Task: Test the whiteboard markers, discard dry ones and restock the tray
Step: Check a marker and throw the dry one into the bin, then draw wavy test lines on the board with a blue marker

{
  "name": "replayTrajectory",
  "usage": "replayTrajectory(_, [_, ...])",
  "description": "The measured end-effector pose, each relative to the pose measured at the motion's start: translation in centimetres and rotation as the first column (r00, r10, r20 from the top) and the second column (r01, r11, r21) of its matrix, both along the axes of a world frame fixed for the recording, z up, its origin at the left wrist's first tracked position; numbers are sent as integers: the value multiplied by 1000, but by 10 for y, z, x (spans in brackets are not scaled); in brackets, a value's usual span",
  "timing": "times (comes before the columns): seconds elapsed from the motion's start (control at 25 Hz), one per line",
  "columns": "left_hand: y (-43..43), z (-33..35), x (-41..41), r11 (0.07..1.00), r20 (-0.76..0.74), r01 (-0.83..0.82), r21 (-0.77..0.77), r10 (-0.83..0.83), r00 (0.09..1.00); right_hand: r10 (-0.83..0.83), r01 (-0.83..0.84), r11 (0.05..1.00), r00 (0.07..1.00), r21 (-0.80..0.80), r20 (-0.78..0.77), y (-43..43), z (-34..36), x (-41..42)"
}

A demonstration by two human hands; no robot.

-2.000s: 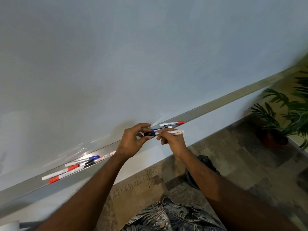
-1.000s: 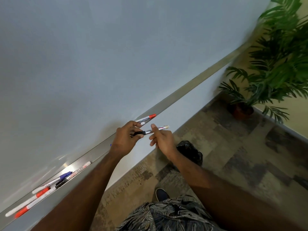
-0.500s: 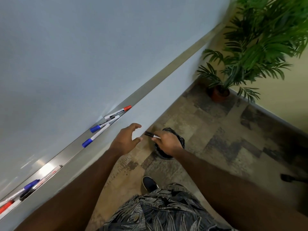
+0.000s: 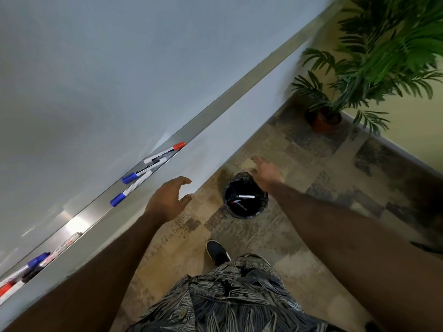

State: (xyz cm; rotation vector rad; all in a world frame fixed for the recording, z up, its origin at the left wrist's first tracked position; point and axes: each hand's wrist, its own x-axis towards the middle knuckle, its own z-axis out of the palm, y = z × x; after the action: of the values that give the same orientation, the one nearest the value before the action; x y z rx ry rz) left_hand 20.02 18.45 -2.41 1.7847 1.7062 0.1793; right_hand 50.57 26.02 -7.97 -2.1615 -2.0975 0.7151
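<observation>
Although the left hand (image 4: 167, 200) and right hand (image 4: 266, 173) both hung empty with fingers spread, and discarded markers (image 4: 245, 196) lay in the bin (image 4: 260, 210), the capped markers (image 4: 133, 187) lay in two unmarked clusters on the tray (image 4: 91, 216), so tested and untested stock could be confused.

The whiteboard (image 4: 96, 68) is pale grey-blue above a silver tray (image 4: 239, 89). At mid-left, white markers (image 4: 137, 184) carry one red cap (image 4: 178, 146) and two blue caps (image 4: 128, 179). The bin (image 4: 249, 213) at centre is black. The floor (image 4: 299, 152) is mottled tan, brown and grey. Lower centre, clothing (image 4: 227, 295) shows a black-and-white leaf print. The upper-right plant (image 4: 395, 44) is green.
</observation>
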Motion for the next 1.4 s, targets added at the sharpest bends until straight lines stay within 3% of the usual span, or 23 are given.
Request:
replayTrajectory(0.2, [-1,-2,1,991,-108,81,107,-69,992,29,-29,999,999,24,19,-16,2,0])
replayTrajectory(0.44, [-17,-1,-17,972,-388,187,143,-119,914,142,-140,988,990,63,-26,-33,13,-31])
replayTrajectory(0.84, [-76,-13,-99,983,-519,-2,184,99,849,475,-467,873,879,142,-31,-60,29,-140])
replayTrajectory(1.4, [-117,-19,-158,947,-554,-269,178,322,768,806,-802,573,589,168,64,-52,50,-305])
